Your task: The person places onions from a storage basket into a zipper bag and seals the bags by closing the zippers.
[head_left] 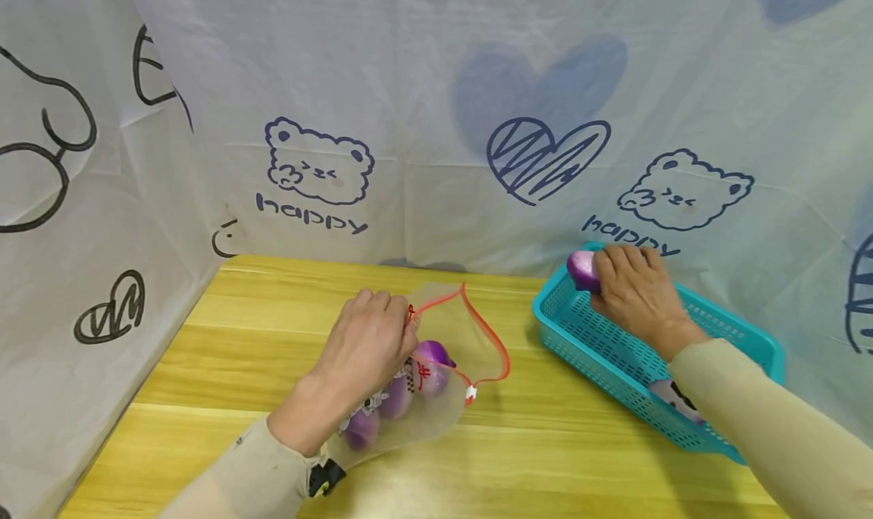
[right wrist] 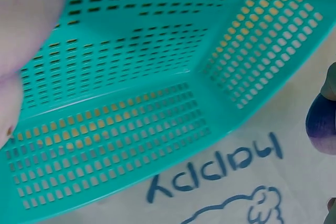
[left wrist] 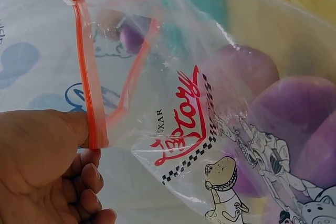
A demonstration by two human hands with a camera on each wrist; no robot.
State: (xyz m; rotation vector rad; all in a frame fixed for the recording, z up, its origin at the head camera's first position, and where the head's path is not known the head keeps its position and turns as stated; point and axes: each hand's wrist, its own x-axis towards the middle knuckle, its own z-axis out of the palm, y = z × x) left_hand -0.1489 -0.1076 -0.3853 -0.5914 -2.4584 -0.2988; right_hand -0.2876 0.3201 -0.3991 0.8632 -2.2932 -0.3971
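My left hand (head_left: 371, 333) pinches the red-edged mouth of a clear zip bag (left wrist: 123, 129) between thumb and fingers. The bag's mouth gapes open, with a white slider (head_left: 471, 392) on its rim. Several purple onions (head_left: 395, 399) lie inside, partly behind printed cartoon figures and red lettering. Over the far left end of a turquoise basket (head_left: 593, 352), my right hand (head_left: 630, 288) grips another purple onion (head_left: 583, 270), pale on one side. A pale piece with dark ends (right wrist: 31, 24), perhaps lotus root, lies in the basket, partly hidden by my right forearm in the head view.
Both the bag and the basket are on a wood-grain table (head_left: 225, 375). A white cloth (head_left: 416, 125) printed with bears and hearts hangs behind the table, close to the basket's far side. More printed cloth (head_left: 61, 276) stands along the left.
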